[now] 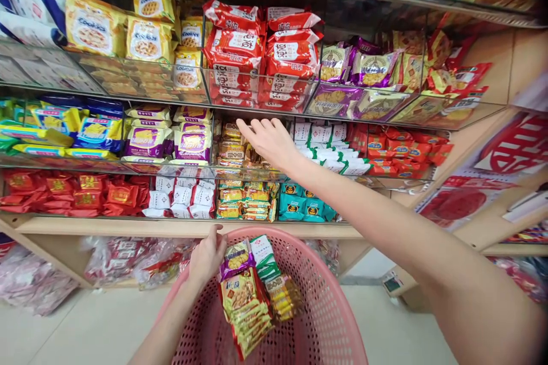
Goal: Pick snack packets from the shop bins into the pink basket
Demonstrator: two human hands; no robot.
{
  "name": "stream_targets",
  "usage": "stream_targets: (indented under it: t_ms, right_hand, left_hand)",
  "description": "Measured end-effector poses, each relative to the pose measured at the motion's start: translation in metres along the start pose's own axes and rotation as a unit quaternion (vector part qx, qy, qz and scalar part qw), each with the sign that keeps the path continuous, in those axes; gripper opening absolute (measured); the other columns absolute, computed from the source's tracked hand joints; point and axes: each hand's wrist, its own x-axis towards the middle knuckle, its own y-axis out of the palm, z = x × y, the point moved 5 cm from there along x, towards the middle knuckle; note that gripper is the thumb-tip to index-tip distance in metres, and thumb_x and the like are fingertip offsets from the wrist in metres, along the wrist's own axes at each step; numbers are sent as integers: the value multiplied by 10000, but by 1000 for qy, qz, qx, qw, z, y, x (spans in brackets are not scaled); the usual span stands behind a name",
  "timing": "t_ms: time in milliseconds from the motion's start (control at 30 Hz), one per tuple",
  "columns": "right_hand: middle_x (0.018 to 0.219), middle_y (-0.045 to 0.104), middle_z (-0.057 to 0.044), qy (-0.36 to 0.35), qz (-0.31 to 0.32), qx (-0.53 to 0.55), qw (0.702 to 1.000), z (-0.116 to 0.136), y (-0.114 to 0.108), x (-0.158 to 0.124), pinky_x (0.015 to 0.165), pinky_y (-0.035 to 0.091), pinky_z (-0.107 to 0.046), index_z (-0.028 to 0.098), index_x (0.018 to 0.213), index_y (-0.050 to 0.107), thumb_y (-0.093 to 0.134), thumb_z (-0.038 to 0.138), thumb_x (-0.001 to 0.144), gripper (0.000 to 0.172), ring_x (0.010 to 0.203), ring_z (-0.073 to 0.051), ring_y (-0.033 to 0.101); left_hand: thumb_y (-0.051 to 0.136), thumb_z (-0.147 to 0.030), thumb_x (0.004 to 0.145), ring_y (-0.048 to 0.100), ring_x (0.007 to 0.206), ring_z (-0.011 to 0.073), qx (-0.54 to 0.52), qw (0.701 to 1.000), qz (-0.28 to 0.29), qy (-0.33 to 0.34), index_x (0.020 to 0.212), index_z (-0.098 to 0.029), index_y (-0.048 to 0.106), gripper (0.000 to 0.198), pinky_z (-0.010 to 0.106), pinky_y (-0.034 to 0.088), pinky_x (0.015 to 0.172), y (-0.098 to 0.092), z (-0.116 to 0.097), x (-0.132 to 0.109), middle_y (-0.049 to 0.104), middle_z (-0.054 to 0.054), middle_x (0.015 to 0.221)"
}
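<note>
Yellow cookie pkgs (95, 28) upper L, red pkgs (291, 51) beside, plastic bags (122, 259) under btm shelf (107, 226), pale tile floor (98, 331)

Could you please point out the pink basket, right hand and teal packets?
Pink basket (327, 308): head view, perforated right wall.
Right hand (274, 144): head view, back of the hand.
Teal packets (293, 206): head view, front of one packet.

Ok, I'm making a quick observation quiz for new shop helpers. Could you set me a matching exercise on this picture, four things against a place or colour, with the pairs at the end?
Column one
1. basket
2. left hand
3. right hand
4. teal packets

Column two
A. lined up on a low shelf
B. close to the brown packets
C. pink, with small holes
D. at the edge of the basket

Right pairs: 1-C, 2-D, 3-B, 4-A
</note>
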Motion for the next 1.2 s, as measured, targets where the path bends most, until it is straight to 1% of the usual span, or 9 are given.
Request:
stream_targets:
  t_ms: [167, 233, 300, 400, 533, 600, 733, 967, 1200]
  right_hand:
    - [1113, 574, -120, -35, -56, 89, 994, 30, -49, -54, 826, 368, -371, 121, 1404, 271, 268, 116, 937, 467, 971, -213, 511]
    - [1150, 571, -115, -57, -46, 136, 988, 46, -62, -86, 852, 381, -363, 121, 1408, 265, 317, 146, 940, 472, 1015, -212, 504]
    - [1161, 578, -108, -79, -10, 177, 981, 62, -62, -120, 859, 396, -356, 129, 1406, 276, 352, 156, 936, 477, 1036, -208, 504]
    - [1169, 587, -90, -92, 65, 227, 967, 82, -39, -167, 872, 414, -348, 157, 1405, 282, 385, 117, 907, 510, 1052, -195, 517]
    - [1061, 624, -67, -81, 190, 271, 940, 100, 13, -215, 853, 447, -355, 184, 1397, 285, 501, 111, 806, 633, 988, -210, 565]
    - [1030, 627, -69, -104, 232, 277, 927, 109, 34, -231, 818, 458, -355, 176, 1398, 277, 548, 123, 767, 688, 947, -219, 579]
    - [996, 623, -79, -157, 248, 255, 921, 123, 52, -245, 782, 455, -373, 165, 1387, 292, 574, 140, 754, 693, 893, -230, 582]
    - [960, 611, -56, -176, 214, 235, 932, 137, 49, -244, 759, 449, -359, 198, 1376, 301, 539, 119, 790, 638, 833, -211, 583]
    - [1056, 588, -57, -178, 209, 234, 933, 141, 56, -247, 763, 492, -359, 243, 1411, 252, 498, 62, 779, 702, 813, -189, 595]
  left_hand:
    - [301, -408, 905, 670, 866, 217, 12, 1000, -4, -2, 1199, -256, 391, 344, 286, 409, 659, 2, 1, 1, 714, 31, 992]
    - [301, -410, 904, 673, 860, 222, 15, 1000, -1, -2, 1199, -250, 392, 348, 285, 408, 647, 3, 1, 2, 719, 33, 967]
    - [303, -409, 903, 676, 859, 230, 17, 1000, 0, -1, 1191, -251, 394, 340, 288, 406, 640, 4, 1, 2, 722, 32, 962]
    - [297, -404, 905, 676, 862, 233, 17, 1000, -4, 4, 1190, -254, 391, 335, 294, 409, 644, 5, 1, 2, 720, 31, 995]
    - [296, -411, 906, 673, 863, 231, 22, 1000, -2, 8, 1204, -256, 391, 349, 299, 420, 666, 6, 1, 2, 717, 35, 1020]
    - [298, -417, 905, 671, 869, 242, 21, 1000, -3, 6, 1204, -262, 392, 349, 306, 422, 669, 6, 2, 1, 716, 30, 1026]
    - [302, -413, 904, 670, 882, 254, 15, 1000, -9, 2, 1202, -262, 393, 346, 317, 423, 686, 5, 2, -1, 714, 31, 1028]
    - [296, -417, 904, 666, 905, 257, 18, 1000, -1, -7, 1212, -263, 386, 356, 323, 422, 708, 4, 1, -2, 713, 44, 1027]
    - [284, -416, 908, 659, 931, 257, 8, 1000, 6, -7, 1209, -255, 382, 356, 319, 423, 710, 4, 0, -3, 704, 44, 1048]
